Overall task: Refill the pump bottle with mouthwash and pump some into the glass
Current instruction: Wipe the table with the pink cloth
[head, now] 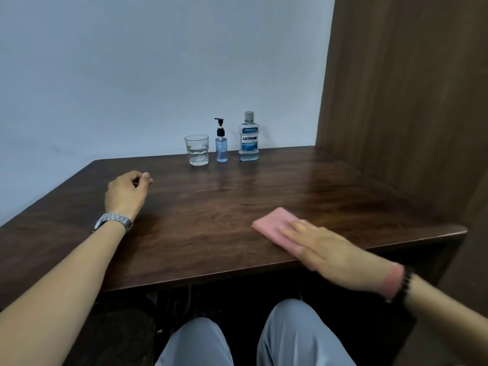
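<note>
A: Starting at the left, where did we have our left hand [126, 192]?

B: It rested on the table [200, 223] with the fingers loosely curled and nothing in them, a wristwatch [114, 220] on that wrist. It was well apart from the things at the far edge.

A: And those?

B: Three stood in a row near the wall. Leftmost was the glass [197, 150], upright, with a little clear liquid at the bottom. Just beside it was the pump bottle [221, 143], slim, black pump head on top, blue liquid inside. Then the mouthwash bottle [249, 137], cap on, part full as far as we could tell.

A: How did we judge they would handle?

B: The glass looked thick-walled but breakable and smooth, so we would have steadied it by the side wall. The pump bottle seemed light and narrow-footed, likely to tip under a press, so we would have held its body while unscrewing the collar or pushing the head. The mouthwash bottle looked like stiff plastic, heavier with liquid, best taken around its waist, the cap twisted with the other hand.

A: And on the right?

B: Our right hand [327, 249] lay flat, fingers straight, pressing a pink cloth [274, 224] onto the table near the front edge. It was blurred, so we couldn't make out finer detail.
</note>
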